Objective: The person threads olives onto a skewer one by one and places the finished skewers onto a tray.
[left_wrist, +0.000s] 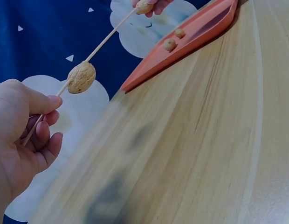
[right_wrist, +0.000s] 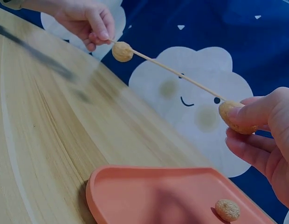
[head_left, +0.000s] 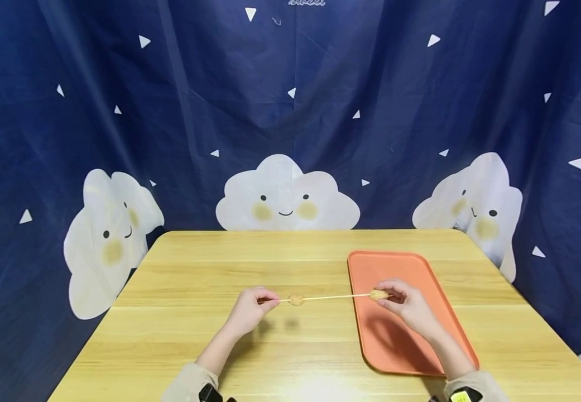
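A thin wooden skewer (head_left: 330,297) is held nearly level above the table, spanning both hands. Toward its left end sits a golden-brown wrinkled ball (left_wrist: 82,77), like a fried meatball, with the stick running through it. My left hand (head_left: 251,310) pinches the skewer just outside that ball, thumb against fingers. At the right end of the skewer is a second, oval ball (right_wrist: 235,117). Thumb and fingers of my right hand (head_left: 411,307) grip this ball over the orange tray; they cover part of it.
The orange tray (head_left: 395,349) lies on the right part of the wooden table (head_left: 195,335). Two more brown balls (left_wrist: 169,45) rest in it, seen from the left wrist. Behind the table hangs a dark blue curtain (head_left: 320,128) with cloud faces.
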`<state>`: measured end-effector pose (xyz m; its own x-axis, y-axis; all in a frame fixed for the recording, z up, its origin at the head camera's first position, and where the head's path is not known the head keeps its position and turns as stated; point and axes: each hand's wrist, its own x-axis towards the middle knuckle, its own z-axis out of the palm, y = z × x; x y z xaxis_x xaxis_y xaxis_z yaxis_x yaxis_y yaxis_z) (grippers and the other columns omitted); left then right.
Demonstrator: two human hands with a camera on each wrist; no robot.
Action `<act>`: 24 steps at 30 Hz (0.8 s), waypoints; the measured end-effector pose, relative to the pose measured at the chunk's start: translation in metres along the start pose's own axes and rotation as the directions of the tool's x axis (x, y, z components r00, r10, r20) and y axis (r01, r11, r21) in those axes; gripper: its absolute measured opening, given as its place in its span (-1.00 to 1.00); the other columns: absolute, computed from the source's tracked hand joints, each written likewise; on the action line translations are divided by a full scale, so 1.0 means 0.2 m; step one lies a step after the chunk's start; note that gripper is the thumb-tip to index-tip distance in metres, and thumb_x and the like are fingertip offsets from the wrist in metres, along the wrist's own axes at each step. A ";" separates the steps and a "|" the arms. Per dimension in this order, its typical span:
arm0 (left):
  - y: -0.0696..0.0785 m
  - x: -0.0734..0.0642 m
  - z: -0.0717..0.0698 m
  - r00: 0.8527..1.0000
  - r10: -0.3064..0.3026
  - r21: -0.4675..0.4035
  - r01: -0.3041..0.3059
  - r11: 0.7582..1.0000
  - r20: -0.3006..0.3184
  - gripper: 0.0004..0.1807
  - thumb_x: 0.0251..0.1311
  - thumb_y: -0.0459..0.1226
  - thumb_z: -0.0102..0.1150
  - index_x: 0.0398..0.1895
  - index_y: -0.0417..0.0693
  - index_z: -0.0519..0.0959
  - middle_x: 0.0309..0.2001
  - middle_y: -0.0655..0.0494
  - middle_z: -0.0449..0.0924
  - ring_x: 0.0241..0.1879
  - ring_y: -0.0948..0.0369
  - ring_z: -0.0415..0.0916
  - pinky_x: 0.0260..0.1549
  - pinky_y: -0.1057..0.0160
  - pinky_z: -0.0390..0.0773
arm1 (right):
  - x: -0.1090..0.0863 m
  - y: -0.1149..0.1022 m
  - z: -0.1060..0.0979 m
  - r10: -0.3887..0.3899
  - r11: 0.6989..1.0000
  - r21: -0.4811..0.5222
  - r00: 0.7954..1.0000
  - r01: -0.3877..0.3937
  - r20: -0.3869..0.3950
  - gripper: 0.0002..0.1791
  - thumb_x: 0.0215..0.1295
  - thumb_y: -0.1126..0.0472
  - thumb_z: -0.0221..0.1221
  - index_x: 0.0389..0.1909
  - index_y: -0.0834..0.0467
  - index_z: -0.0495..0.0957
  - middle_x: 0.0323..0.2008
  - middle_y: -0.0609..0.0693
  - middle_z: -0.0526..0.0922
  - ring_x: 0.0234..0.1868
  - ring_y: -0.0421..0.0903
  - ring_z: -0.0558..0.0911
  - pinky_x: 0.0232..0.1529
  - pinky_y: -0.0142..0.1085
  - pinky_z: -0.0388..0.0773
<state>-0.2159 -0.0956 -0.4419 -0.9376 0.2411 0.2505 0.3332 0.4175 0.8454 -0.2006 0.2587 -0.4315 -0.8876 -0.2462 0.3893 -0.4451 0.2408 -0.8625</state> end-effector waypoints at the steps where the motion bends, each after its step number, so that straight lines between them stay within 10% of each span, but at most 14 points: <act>1: 0.00 0.00 0.00 1.000 0.000 0.008 0.000 1.000 0.004 -0.95 0.07 -0.40 0.25 -0.40 -0.17 0.68 -0.35 0.09 0.61 -0.37 0.22 0.50 -0.39 0.35 0.50 | 0.00 0.00 0.00 -0.001 1.000 -0.006 1.000 0.001 0.001 -0.68 0.07 0.51 0.22 -0.12 0.49 0.46 -0.24 0.22 0.59 -0.25 -0.24 0.61 -0.26 -0.37 0.57; 24: 0.02 0.01 -0.03 0.999 -0.007 -0.009 0.007 1.000 -0.050 -0.95 0.05 -0.42 0.26 -0.42 -0.24 0.68 -0.41 0.12 0.61 -0.37 0.21 0.51 -0.37 0.35 0.50 | 0.05 -0.04 0.06 0.048 0.995 0.090 0.992 -0.037 -0.117 -0.65 0.02 0.47 0.29 -0.14 0.50 0.51 -0.29 -0.18 0.65 -0.32 -0.28 0.56 -0.27 -0.44 0.53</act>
<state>-0.2175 -0.0987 -0.4356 -0.9437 0.1939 0.2679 0.3261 0.4111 0.8513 -0.2043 0.2436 -0.4237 -0.9156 -0.1227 0.3828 -0.3992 0.1648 -0.9019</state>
